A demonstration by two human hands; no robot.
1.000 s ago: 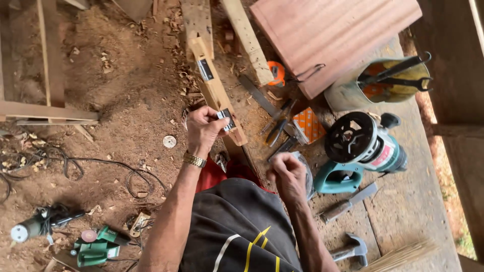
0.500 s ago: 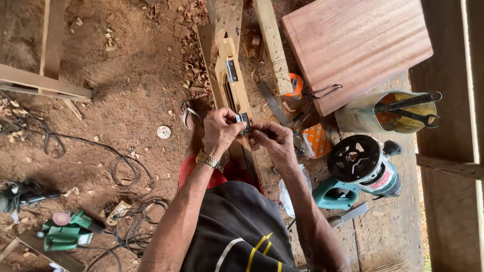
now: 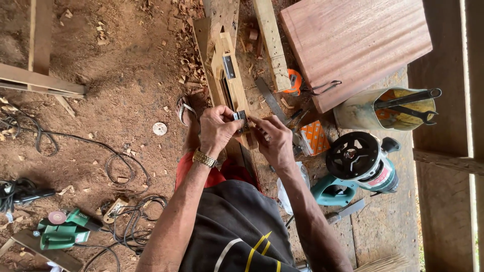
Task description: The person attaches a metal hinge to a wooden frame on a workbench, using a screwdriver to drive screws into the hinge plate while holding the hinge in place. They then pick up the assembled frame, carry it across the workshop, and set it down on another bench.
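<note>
Over the edge of the plank bench (image 3: 383,236), both hands met on a narrow wooden frame piece (image 3: 225,70) that ran away from the person toward the dirt floor (image 3: 116,65). Left hand (image 3: 218,128), with a gold watch (image 3: 204,159) at the wrist, was curled around the near end of the piece, its fingers closed on the wood beside a small metal hinge (image 3: 241,117). Right hand (image 3: 274,138) pressed against the same spot from the other side, fingers pinched together at the hinge; whether it held anything small there could not be told. A second hinge (image 3: 229,66) sat farther up the piece. On the bench to the right lay a teal router (image 3: 360,163), an orange box (image 3: 313,137), a tin of tools (image 3: 388,107) and a reddish board (image 3: 355,43). Cables (image 3: 101,156) and a green power tool (image 3: 60,231) lay on the floor to the left, a sandal (image 3: 185,108) just beside the left hand
</note>
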